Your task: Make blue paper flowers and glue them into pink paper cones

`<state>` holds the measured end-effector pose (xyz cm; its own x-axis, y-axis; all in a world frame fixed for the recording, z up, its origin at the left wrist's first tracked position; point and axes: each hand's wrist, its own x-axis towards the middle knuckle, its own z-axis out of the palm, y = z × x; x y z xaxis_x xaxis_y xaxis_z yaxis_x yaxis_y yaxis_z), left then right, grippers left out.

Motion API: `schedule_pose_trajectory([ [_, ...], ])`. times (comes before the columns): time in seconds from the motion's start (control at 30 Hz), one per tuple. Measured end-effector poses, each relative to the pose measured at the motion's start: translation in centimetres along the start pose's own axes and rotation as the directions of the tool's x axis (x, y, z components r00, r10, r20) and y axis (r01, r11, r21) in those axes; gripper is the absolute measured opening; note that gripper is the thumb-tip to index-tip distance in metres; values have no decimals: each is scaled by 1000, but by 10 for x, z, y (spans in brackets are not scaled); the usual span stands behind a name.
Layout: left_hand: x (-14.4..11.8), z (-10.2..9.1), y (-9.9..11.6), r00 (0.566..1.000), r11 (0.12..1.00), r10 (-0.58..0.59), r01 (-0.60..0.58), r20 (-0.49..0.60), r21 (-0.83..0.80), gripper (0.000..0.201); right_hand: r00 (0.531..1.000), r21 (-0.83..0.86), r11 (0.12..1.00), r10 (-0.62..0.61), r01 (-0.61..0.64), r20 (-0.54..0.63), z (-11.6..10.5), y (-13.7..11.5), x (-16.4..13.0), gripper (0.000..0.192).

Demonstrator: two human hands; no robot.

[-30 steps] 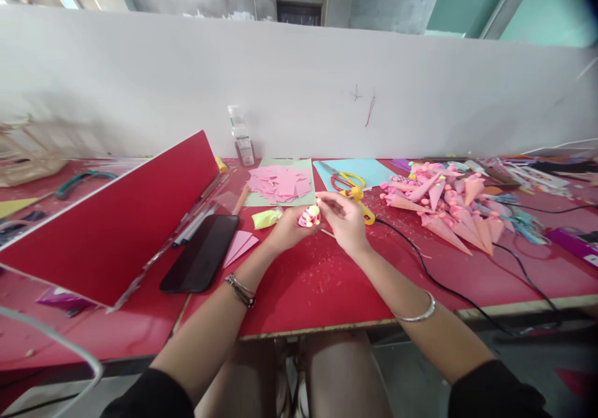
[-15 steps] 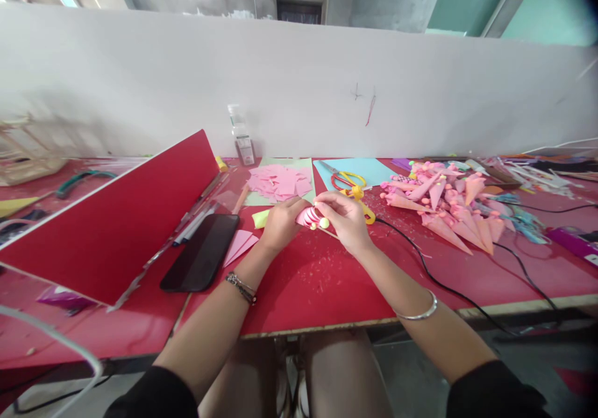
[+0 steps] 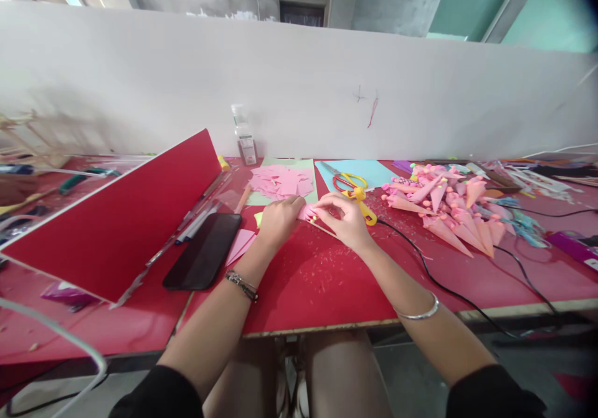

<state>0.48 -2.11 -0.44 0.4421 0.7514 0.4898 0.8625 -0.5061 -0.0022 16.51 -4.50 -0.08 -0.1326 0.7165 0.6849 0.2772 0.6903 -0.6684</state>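
Paper, thin and pink, rolled into a small cone (image 3: 308, 212): that is what sits between my two hands just above the red table (image 3: 327, 281), in front of the heap of pink paper squares (image 3: 281, 181). It should weigh next to nothing and crush at the least squeeze, so I judge the safe hold to be a light pinch on the wall near the open mouth, with the other hand cradling the body instead of clamping it.

My left hand (image 3: 278, 218) is curled over the cone from the left, fingers closed loosely round it. My right hand (image 3: 343, 215) meets it from the other side, thumb and forefinger pinched together on its edge. Most of the cone is hidden under my fingers; I think there are small pale beads at its mouth, but I cannot be sure from this angle.

What shows is a pink sliver with a striped look. A thin wooden stick (image 3: 327, 230) lies on the table just beneath my right hand. Further right lies a pile of finished cones (image 3: 443, 203), and beyond my knuckles lie yellow-handled scissors (image 3: 348, 181) and a yellow glue gun (image 3: 364, 203) with its black cord (image 3: 434, 281).
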Motion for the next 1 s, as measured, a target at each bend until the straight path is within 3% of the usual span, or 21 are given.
schedule_pose_trajectory([
  [0.17, 1, -3, 2, 1000, 998, -8, 6, 18, 59, 12, 999, -115, 993, -42, 40, -23, 2, -5, -2, 8],
  [0.4, 1, -6, 4, 1000, 995, -9, 8, 16, 97, 12, 998, -111, 994, 6, -14, -67, 4, 0, -4, 16],
  [0.5, 1, -7, 4, 1000, 996, -17, 15, 16, 90, 12, 998, -120, 993, -4, -5, -70, 5, 1, -5, 8],
  [1.0, -2, -8, 10, 988, 984, -147, 150, 39, -95, 19, 993, -216, 972, -102, 87, -58, 3, -7, -4, 16],
])
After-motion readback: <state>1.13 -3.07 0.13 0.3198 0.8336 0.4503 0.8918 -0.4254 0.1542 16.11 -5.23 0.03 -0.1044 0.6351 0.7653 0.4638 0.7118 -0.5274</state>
